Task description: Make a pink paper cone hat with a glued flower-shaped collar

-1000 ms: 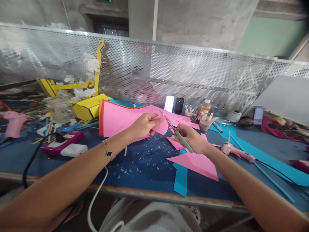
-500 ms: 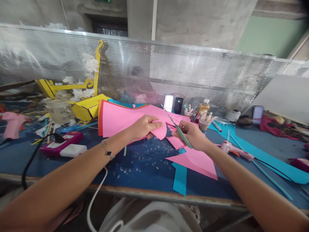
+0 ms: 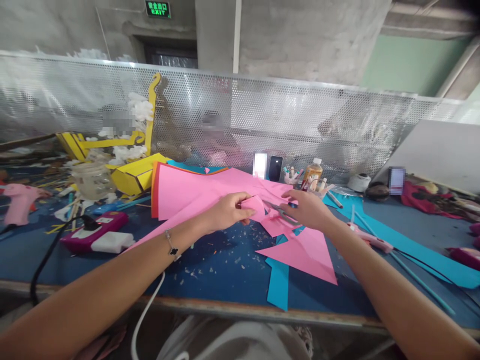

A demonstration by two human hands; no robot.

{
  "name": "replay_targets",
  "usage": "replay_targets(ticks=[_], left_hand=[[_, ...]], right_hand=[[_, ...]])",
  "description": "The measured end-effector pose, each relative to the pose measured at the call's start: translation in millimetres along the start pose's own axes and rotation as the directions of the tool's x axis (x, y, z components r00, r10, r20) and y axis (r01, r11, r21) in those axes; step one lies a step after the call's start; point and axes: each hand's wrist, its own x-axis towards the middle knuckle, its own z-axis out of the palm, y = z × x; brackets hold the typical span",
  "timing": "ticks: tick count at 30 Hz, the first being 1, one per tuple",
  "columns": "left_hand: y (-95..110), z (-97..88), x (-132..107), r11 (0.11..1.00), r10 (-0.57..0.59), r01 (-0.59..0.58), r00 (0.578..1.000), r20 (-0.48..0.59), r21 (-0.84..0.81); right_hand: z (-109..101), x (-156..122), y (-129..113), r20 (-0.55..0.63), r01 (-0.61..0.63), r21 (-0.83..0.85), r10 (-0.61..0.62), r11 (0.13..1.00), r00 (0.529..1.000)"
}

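Head view: a left hand [image 3: 225,214] pinches a curled flap of glossy pink paper [image 3: 254,207] above a blue-topped workbench [image 3: 213,270], steadying it against a slim steel cutting blade [image 3: 275,210] gripped in the closed right hand [image 3: 308,210].

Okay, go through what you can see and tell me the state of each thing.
Left hand: gripping pink paper.
Right hand: holding metal tool.
Pink paper: mostly spread out, one part lifted.
Glue gun: lying down.
Phone: upright, screen dark.
Exit sign: lit.
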Motion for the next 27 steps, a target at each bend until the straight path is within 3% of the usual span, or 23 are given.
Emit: replay_targets(ticks=[2, 5, 7, 11, 13, 16, 19, 21, 23, 25, 27], left_hand=[[-6, 2.1, 1, 0.997, 0.014, -0.014, 1.000, 0.001, 0.082], [-13, 5.9, 1, 0.979, 0.028, -0.029, 1.000, 0.007, 0.203], [-12, 7.8, -1, 0.963, 0.048, -0.050, 0.999, 0.013, 0.263], [1, 2.3, -5, 0.905, 0.132, -0.109, 0.991, -0.027, 0.411], [11, -6.8, -6, 0.796, 0.260, -0.169, 0.963, -0.076, 0.582], [24, -26.0, -8, 0.591, 0.452, -0.213, 0.886, -0.101, 0.778], [35, -46.9, -12, 0.440, 0.486, -0.143, 0.868, -0.102, 0.886], [41, -59.1, -19, 0.372, 0.385, 0.009, 0.909, -0.163, 0.928], [45, -67.6, -29, 0.348, 0.158, 0.228, 0.942, -0.297, 0.909], [46, -71.1, -42, 0.281, -0.097, 0.399, 0.917, -0.387, 0.873], [44, -70.0, -57, 0.234, -0.258, 0.418, 0.897, -0.358, 0.878]], right_hand=[[0, -6, -15, -0.025, 0.158, 0.096, -0.156, 0.983, 0.987], [7, -11, -30, -0.104, 0.492, 0.289, -0.483, 0.821, 0.869], [13, -11, -33, -0.142, 0.569, 0.295, -0.554, 0.767, 0.820], [17, -7, -26, -0.203, 0.526, 0.278, -0.486, 0.804, 0.850], [14, -6, -20, -0.215, 0.468, 0.305, -0.419, 0.829, 0.882], [8, -4, -13, -0.212, 0.371, 0.340, -0.314, 0.864, 0.925], [6, -3, -10, -0.198, 0.329, 0.340, -0.275, 0.881, 0.941], [8, -3, -11, -0.181, 0.318, 0.331, -0.271, 0.888, 0.945], [10, -3, -13, -0.162, 0.306, 0.322, -0.266, 0.896, 0.950], [13, -4, -15, -0.144, 0.297, 0.317, -0.264, 0.901, 0.954], [15, -4, -16, -0.129, 0.293, 0.319, -0.265, 0.901, 0.956]])
